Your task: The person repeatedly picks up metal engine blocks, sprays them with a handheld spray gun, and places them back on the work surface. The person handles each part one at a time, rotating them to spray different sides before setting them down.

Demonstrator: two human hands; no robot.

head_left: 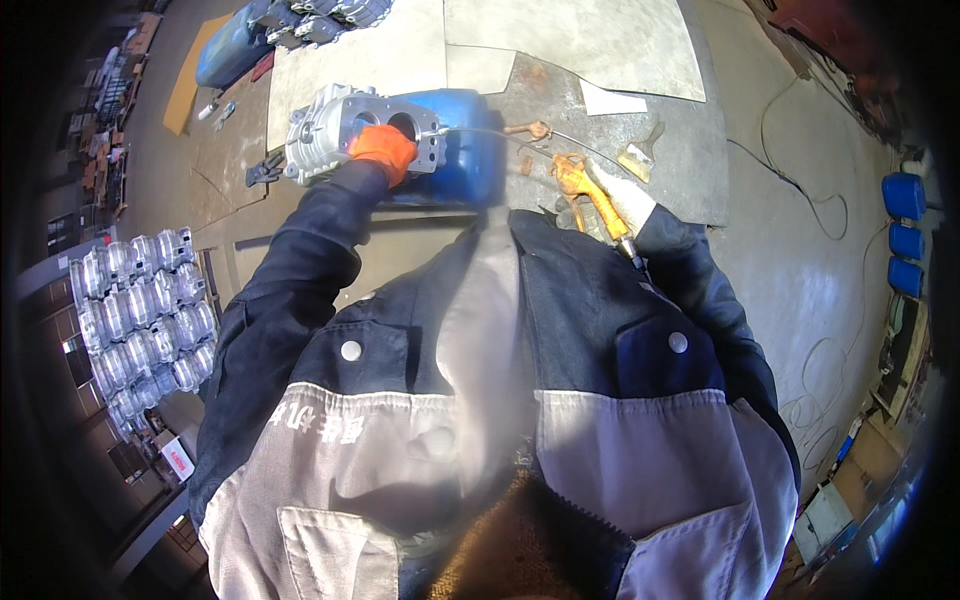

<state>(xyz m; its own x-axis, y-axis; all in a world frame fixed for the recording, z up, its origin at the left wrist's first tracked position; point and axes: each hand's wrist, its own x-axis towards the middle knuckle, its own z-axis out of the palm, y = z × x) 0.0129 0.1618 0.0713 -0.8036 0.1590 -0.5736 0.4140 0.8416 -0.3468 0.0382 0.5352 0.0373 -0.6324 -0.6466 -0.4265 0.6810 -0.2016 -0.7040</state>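
My left hand [385,150], in an orange glove, grips a grey cast-metal housing [322,138] with large round openings in its flat face. The housing rests on a blue plastic drum [468,150] lying on the bench. My right hand [622,196], in a whitish glove, is closed round an orange air tool [594,192] with a hose fitting at its lower end. From the tool's head a thin rod [490,131] reaches left to the housing's face near its right edge. Most of my right fingers are hidden behind the tool.
Several castings [318,22] and another blue drum [232,48] lie at the far left. A brush [640,155] lies on the bench [690,180] to the right. Stacked silvery castings [145,310] stand at left. A cable [800,190] trails over the right-hand floor, near blue containers [904,197].
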